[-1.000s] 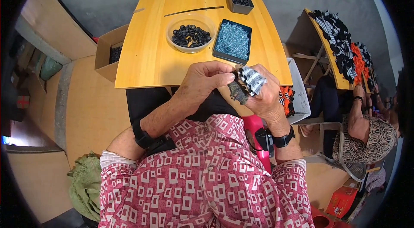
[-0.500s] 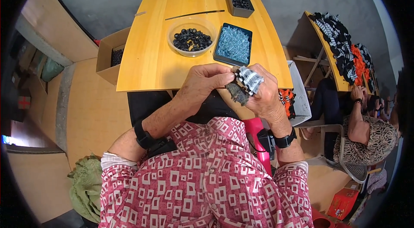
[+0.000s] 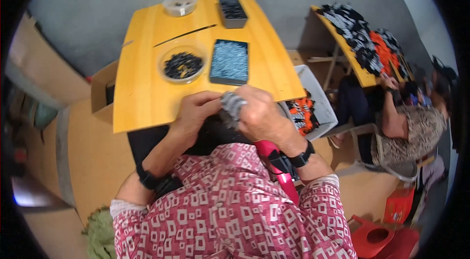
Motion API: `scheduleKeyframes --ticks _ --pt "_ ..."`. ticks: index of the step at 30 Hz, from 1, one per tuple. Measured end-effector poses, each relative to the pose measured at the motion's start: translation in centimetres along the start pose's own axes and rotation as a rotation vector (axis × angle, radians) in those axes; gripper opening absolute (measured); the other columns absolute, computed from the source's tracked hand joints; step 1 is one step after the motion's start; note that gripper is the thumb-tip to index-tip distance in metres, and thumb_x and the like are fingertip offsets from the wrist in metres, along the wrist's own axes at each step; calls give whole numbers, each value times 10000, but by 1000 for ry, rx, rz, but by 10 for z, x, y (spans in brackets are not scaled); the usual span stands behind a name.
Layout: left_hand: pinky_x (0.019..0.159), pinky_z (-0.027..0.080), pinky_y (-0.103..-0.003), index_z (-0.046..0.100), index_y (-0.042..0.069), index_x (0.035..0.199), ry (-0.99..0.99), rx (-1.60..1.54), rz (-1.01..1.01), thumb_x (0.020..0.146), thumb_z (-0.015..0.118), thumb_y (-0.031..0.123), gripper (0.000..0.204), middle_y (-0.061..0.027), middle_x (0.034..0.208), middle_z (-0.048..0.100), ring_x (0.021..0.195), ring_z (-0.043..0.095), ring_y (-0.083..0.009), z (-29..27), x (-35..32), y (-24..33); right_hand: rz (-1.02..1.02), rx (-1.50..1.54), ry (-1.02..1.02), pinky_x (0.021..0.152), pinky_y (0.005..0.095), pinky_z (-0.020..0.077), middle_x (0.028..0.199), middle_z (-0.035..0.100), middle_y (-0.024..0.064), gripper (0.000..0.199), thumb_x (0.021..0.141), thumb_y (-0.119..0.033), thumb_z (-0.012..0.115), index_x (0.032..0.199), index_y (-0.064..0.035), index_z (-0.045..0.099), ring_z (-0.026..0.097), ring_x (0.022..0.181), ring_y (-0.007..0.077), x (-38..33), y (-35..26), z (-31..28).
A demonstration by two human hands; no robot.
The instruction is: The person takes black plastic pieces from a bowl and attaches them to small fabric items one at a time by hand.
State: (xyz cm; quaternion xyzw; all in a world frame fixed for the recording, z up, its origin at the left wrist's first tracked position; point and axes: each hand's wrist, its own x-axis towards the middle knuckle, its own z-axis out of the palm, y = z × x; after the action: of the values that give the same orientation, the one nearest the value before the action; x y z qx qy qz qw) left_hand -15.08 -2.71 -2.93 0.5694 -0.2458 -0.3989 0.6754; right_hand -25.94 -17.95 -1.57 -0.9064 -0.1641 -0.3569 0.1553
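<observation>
My right hand (image 3: 262, 117) grips a small grey-and-black metal part (image 3: 231, 105) over my lap, just below the near edge of the yellow table (image 3: 147, 97). My left hand (image 3: 196, 112) pinches the same part from its left side, fingertips touching it. Beyond the hands on the table sit a black tray of small silvery-blue pieces (image 3: 229, 61) and a clear round bowl of black pieces (image 3: 182, 65).
At the table's far edge stand a clear tub (image 3: 180, 3) and a dark tray (image 3: 232, 11). A cardboard box (image 3: 102, 93) is to the left, a white bin with orange and black items (image 3: 308, 107) to the right. Another person (image 3: 406, 122) sits at a second table at right.
Both hands have stayed together on the part; my right hand has turned over it so it now covers most of the part.
</observation>
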Motion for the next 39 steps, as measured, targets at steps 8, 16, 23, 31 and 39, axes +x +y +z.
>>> scheduleKeyframes --ticks 8,16,23,31,39 --pt "733 458 -213 667 35 1022 -10 -200 -26 876 653 162 195 5 896 650 795 576 -71 2 2 4 190 184 6 669 380 506 821 583 137 281 623 -8 685 885 17 586 600 761 319 4 -1 -12" --pt "780 470 -222 662 22 1011 -25 -234 52 891 644 168 191 -6 918 656 853 586 -63 10 2 6 205 240 123 649 351 505 862 629 118 289 697 -111 760 939 -5 644 624 751 285 8 5 -6" --pt "806 474 -229 654 13 1063 -74 -230 53 902 637 211 256 -16 938 655 873 590 -71 11 -2 10 119 112 156 621 349 505 820 632 113 287 654 -109 776 877 4 636 624 707 286 10 1 -12" --pt "792 449 -207 681 38 1013 -111 -149 -41 889 644 225 228 16 883 644 866 565 -54 5 -1 7 52 40 134 598 347 505 813 628 119 261 638 -100 756 838 10 629 615 677 278 10 2 -17" --pt "792 467 -221 676 10 986 -58 -63 100 861 665 129 172 -9 911 658 844 580 -69 7 -5 4 -25 -29 35 578 346 501 794 593 114 273 630 -73 738 857 19 619 609 690 273 7 2 -21"
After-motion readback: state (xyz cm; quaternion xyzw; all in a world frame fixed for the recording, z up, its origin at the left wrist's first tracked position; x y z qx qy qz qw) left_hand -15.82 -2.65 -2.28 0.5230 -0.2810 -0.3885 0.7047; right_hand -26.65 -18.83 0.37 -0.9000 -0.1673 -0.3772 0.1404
